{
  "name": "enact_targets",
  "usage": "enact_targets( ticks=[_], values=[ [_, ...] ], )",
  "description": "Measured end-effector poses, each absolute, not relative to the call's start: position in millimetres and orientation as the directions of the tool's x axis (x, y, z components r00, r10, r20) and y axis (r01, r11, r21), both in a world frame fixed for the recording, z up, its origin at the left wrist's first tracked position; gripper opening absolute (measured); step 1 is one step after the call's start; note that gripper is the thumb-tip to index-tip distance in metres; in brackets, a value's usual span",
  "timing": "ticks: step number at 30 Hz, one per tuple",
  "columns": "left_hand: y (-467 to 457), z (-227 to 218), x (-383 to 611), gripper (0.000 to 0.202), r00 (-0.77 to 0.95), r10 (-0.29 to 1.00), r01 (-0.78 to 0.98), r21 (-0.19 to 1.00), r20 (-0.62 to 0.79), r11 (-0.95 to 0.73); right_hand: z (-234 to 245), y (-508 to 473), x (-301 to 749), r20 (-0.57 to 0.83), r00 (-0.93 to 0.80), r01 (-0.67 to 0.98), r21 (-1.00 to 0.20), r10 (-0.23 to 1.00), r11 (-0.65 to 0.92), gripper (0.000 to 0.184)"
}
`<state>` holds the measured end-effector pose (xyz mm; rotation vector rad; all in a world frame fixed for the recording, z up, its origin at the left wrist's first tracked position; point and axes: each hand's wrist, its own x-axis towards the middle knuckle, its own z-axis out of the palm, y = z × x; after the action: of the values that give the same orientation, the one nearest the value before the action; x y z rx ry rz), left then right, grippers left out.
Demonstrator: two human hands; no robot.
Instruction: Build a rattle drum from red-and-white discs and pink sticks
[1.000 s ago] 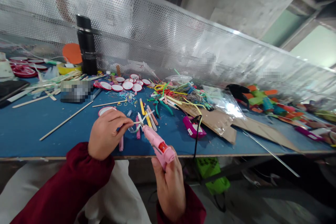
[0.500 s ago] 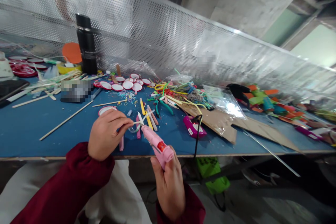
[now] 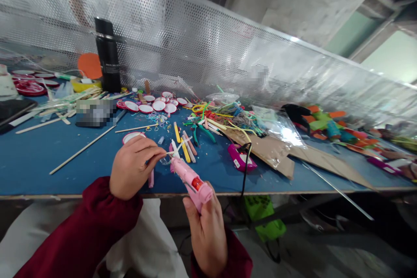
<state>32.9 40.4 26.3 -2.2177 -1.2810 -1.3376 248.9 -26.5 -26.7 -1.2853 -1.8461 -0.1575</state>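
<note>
Blue table edge (image 3: pixel 65 194), left hand (image 3: pixel 132 167) pinching stick (image 3: pixel 173 152), right hand (image 3: pixel 206 234) clasping glue gun (image 3: pixel 189 178)

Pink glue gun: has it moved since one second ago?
Yes. The pink glue gun, held by the right hand, shifted slightly left, away from the black cable.

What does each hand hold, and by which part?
Right hand: pink glue gun, by its handle. Left hand: thin white stick, pinched at one end.
</note>
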Motion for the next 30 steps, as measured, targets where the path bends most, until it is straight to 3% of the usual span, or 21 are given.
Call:
enact_targets(
  ticks=[8,30],
  values=[
    [39.7,26.7,32.6,0.011,0.180,0.553,0.789,0.216,0.814,-0.575,-42.5,-18.5,258.7,0.692,-0.026,0.830,-0.387,0.721,0.401,0.043],
    [39.1,25.4,33.4,0.009,0.199,0.539,0.798,0.184,0.819,-0.574,-34.3,-22.2,250.4,0.710,-0.053,0.843,-0.345,0.703,0.413,0.046]
  ],
)
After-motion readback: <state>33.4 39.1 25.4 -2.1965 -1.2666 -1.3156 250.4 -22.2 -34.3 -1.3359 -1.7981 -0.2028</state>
